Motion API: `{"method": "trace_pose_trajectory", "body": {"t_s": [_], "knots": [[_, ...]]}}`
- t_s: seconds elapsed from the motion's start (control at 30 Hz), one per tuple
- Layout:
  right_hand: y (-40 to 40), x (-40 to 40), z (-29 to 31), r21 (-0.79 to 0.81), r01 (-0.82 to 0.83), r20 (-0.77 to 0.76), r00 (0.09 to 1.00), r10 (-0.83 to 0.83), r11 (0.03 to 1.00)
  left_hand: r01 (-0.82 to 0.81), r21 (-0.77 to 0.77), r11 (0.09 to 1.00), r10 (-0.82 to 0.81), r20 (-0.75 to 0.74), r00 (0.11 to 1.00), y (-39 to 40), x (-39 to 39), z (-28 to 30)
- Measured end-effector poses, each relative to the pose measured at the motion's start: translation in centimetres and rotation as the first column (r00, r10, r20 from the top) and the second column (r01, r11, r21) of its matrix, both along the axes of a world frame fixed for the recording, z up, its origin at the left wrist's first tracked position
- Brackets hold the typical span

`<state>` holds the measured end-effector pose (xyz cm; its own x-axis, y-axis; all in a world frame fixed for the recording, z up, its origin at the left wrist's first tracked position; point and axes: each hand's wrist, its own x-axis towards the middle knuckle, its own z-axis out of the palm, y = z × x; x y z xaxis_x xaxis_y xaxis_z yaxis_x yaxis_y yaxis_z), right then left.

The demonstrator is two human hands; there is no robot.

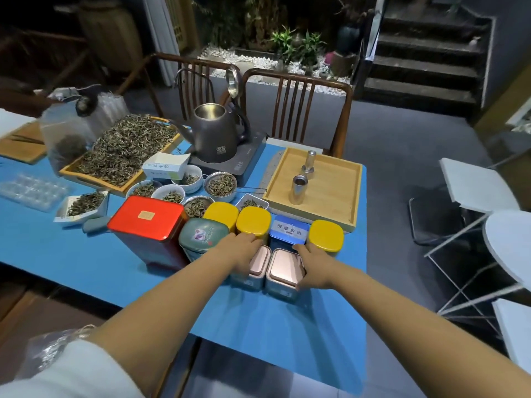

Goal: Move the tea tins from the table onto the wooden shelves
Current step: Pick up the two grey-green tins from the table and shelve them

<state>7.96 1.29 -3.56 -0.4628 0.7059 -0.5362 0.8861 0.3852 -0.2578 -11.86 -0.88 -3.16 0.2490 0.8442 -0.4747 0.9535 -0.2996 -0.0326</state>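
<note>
On the blue table (71, 254), a cluster of tea tins stands near the front edge, and the blue tin (288, 232) with white characters on its lid serves as the marker for everything else. Directly in front of it stands a pink-lidded tin (286, 271), with a second pink-lidded tin (257, 267) touching that one's left side. The right hand (311, 268) presses its palm against the right side of the first pink-lidded tin, fingertips reaching the blue tin's front edge. The left hand (244, 251) lies over the second pink-lidded tin, fingers loosely spread and touching the yellow-lidded tin (253, 221) just left of the blue tin. Whether either hand has a firm hold I cannot tell. Another yellow-lidded tin (326, 235) touches the blue tin's right side; a third (220, 215) sits further left. Beyond that come a green tin (202, 235) and a large red tin (148, 219). Behind the blue tin lies a wooden tray (339, 179).
</note>
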Motion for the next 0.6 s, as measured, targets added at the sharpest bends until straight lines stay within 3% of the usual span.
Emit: {"method": "trace_pose_trajectory", "body": {"t_s": [0.33, 0.6], "knots": [[-0.4, -1.2, -1.3, 0.014, 0.001, 0.06, 0.998, -0.002, 1.0, 0.011, 0.059, 0.998, -0.006, -0.091, 0.996, -0.1, 0.5, -1.8], [-0.8, -1.2, -2.1, 0.053, 0.014, 0.074, 0.997, -0.018, 0.998, 0.014, 0.069, 0.998, -0.01, -0.047, 0.999, -0.2, 0.7, -1.9]]}}
